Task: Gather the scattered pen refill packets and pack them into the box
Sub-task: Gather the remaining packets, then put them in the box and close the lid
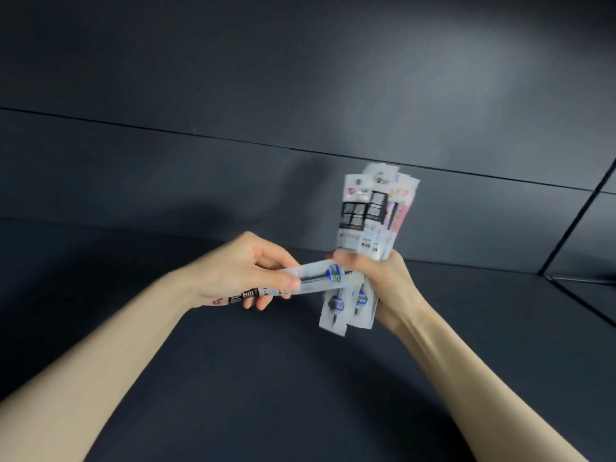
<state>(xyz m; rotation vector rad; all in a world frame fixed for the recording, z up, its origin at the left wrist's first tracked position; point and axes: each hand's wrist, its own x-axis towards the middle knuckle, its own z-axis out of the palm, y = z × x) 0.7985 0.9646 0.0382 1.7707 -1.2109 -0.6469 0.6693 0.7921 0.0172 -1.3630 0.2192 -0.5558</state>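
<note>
On my feed I see 2 bare hands raised over the dark desk [266, 378], a little right of centre. The right hand [383, 281] is wrapped around a bundle [366, 221] of refill packets, its fingers curled tight about the bundle's middle. The bundle stands roughly upright. Its black-and-white printed header cards fan out above the fist, towards the far wall [233, 78], and its clear lower ends with blue labels stick out below, on the near side. I cannot tell how many packets it holds, as the edges blur into one another, but at least 3 headers show.

The left hand [240, 265] holds 1 separate packet [316, 283]. The thumb lies on top and the fingers [256, 303] curl underneath, pinching it along its left half. This packet lies nearly level, slanting slightly up to the right. Its printed end sits by the left wrist, and its blue-labelled end touches the bundle just below the right fist. A thin spring shows through its clear sleeve.

The wall behind the desk is made of dark panels split by thin seams.
</note>
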